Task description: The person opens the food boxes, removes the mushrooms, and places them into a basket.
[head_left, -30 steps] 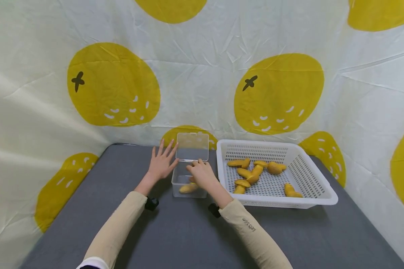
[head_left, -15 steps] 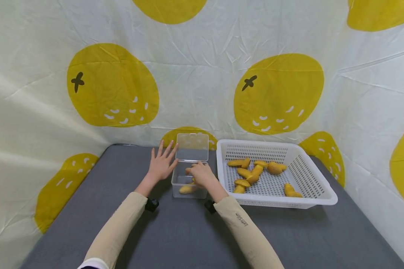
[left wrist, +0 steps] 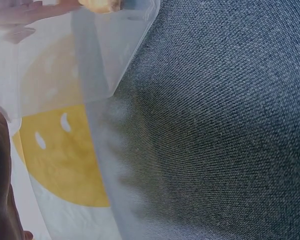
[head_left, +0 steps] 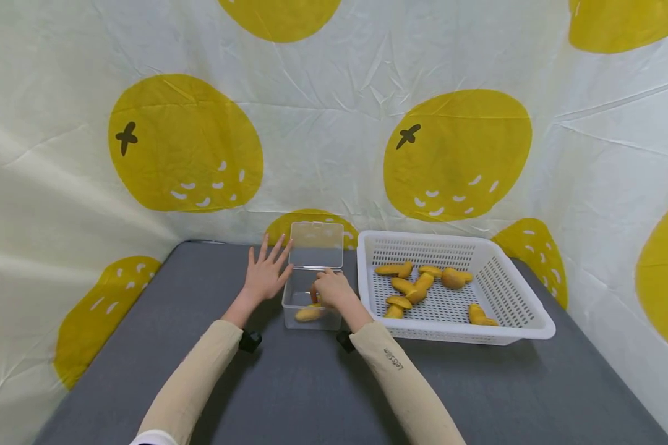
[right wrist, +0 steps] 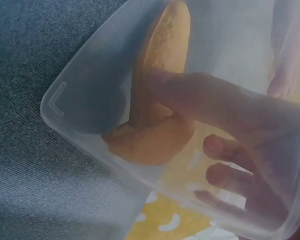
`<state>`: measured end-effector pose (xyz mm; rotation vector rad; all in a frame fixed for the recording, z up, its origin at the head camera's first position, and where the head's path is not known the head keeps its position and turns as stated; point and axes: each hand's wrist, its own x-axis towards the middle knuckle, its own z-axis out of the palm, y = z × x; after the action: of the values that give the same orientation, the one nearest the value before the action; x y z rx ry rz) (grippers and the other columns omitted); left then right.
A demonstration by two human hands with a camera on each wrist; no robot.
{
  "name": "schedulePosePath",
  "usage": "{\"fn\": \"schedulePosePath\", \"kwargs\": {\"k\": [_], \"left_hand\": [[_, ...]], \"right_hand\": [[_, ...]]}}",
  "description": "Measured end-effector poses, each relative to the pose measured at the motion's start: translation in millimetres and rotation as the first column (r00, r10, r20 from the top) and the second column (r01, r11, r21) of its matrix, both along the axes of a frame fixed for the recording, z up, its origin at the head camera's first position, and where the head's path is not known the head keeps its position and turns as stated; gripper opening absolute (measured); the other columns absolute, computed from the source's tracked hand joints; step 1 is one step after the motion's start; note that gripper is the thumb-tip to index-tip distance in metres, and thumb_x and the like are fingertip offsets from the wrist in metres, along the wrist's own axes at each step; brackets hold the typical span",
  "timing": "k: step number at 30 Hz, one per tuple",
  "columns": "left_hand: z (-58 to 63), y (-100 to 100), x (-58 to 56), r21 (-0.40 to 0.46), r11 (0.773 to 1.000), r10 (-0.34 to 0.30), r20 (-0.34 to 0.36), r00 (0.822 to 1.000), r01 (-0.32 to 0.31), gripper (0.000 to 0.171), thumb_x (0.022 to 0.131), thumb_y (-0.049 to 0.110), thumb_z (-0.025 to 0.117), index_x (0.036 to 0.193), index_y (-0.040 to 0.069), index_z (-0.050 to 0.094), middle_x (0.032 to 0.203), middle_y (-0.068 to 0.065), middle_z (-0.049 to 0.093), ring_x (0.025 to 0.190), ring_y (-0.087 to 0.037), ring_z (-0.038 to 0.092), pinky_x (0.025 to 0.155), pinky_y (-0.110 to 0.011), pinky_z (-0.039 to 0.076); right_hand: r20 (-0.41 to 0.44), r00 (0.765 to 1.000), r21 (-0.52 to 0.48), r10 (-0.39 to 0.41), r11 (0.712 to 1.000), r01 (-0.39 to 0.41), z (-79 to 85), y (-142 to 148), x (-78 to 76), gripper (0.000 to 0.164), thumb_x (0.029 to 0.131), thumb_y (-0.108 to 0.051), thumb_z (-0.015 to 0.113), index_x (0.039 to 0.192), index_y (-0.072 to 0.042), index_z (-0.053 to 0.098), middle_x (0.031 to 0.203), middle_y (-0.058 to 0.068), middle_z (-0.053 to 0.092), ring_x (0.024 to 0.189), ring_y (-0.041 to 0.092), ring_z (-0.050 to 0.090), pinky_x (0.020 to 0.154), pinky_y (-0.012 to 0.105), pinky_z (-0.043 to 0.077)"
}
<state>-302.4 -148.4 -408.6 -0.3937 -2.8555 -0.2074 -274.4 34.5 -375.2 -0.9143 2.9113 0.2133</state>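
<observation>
A clear plastic box (head_left: 289,300) stands on the dark table with its lid (head_left: 316,246) raised at the back. A yellow-brown mushroom (head_left: 308,314) lies inside near the front wall. In the head view my right hand (head_left: 336,290) reaches down into the box; in the right wrist view its thumb (right wrist: 200,95) touches the stem of the mushroom (right wrist: 160,50). Several other fingertips there hang apart from it, though the mushroom may hide another. Spread wide, my left hand (head_left: 264,278) is beside the box, thumb at its left rim.
Right of the box stands a white perforated basket (head_left: 526,309) holding several mushrooms (head_left: 417,290). A white cloth with yellow fruit prints (head_left: 323,154) hangs behind the table (head_left: 323,383).
My right hand has sunk slightly and its thumb now points down toward the mushroom in the box. The left hand has stayed spread beside the box; the basket's mushrooms have not moved.
</observation>
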Motion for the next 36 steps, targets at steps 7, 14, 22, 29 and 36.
{"fn": "schedulePosePath", "kwargs": {"k": [7, 14, 22, 29, 36], "left_hand": [[0.1, -0.9, -0.7, 0.008, 1.0, -0.005, 0.007, 1.0, 0.004, 0.057, 0.095, 0.045, 0.029, 0.145, 0.028, 0.008, 0.152, 0.001, 0.004, 0.138, -0.029, -0.013, 0.104, -0.064, 0.004], [0.0, -3.0, -1.0, 0.009, 1.0, 0.0, 0.01, 1.0, 0.0, 0.058, 0.095, 0.044, 0.03, 0.145, 0.028, 0.006, 0.152, 0.0, 0.007, 0.138, -0.029, -0.014, 0.104, -0.063, 0.003], [0.9, -0.2, 0.0, 0.005, 1.0, 0.006, 0.029, 1.0, -0.006, 0.058, 0.095, 0.044, 0.031, 0.145, 0.028, 0.008, 0.152, 0.003, 0.0, 0.138, -0.028, -0.016, 0.104, -0.063, 0.003], [1.6, 0.3, 0.5, 0.024, 1.0, 0.005, 0.032, 0.999, -0.005, 0.058, 0.094, 0.044, 0.033, 0.145, 0.026, 0.011, 0.152, 0.002, 0.001, 0.138, -0.029, -0.015, 0.103, -0.064, 0.002], [2.6, -0.2, 1.4, 0.002, 1.0, 0.011, 0.045, 0.999, -0.011, 0.059, 0.094, 0.048, 0.028, 0.145, 0.029, 0.005, 0.152, 0.002, -0.001, 0.138, -0.03, -0.015, 0.103, -0.064, 0.003]], "right_hand": [[-0.039, 0.999, -0.008, 0.008, 1.0, -0.008, -4.5, 0.2, -2.7, 0.016, 0.081, -0.018, 0.062, 0.081, -0.031, 0.072, 0.101, -0.002, 0.058, 0.103, 0.018, 0.047, 0.082, 0.038, 0.044], [-0.059, 0.998, -0.046, 0.023, 0.999, -0.025, -3.8, -0.9, -3.0, 0.012, 0.081, -0.02, 0.063, 0.079, -0.027, 0.072, 0.098, -0.002, 0.058, 0.097, 0.018, 0.049, 0.078, 0.037, 0.045], [-0.155, 0.987, -0.062, 0.049, 0.996, -0.059, -1.9, 2.1, -1.7, 0.01, 0.077, -0.022, 0.069, 0.085, -0.027, 0.072, 0.095, -0.003, 0.059, 0.087, 0.017, 0.048, 0.069, 0.032, 0.047], [-0.248, 0.968, -0.075, 0.045, 0.995, -0.065, 5.3, 4.5, 3.1, 0.019, 0.07, -0.031, 0.075, 0.088, -0.026, 0.071, 0.09, -0.002, 0.055, 0.084, 0.016, 0.043, 0.063, 0.028, 0.044], [-0.329, 0.941, -0.062, 0.079, 0.993, -0.105, 16.8, 5.7, 7.0, 0.024, 0.068, -0.035, 0.076, 0.09, -0.027, 0.071, 0.092, -0.001, 0.053, 0.084, 0.016, 0.041, 0.062, 0.028, 0.04]]}}
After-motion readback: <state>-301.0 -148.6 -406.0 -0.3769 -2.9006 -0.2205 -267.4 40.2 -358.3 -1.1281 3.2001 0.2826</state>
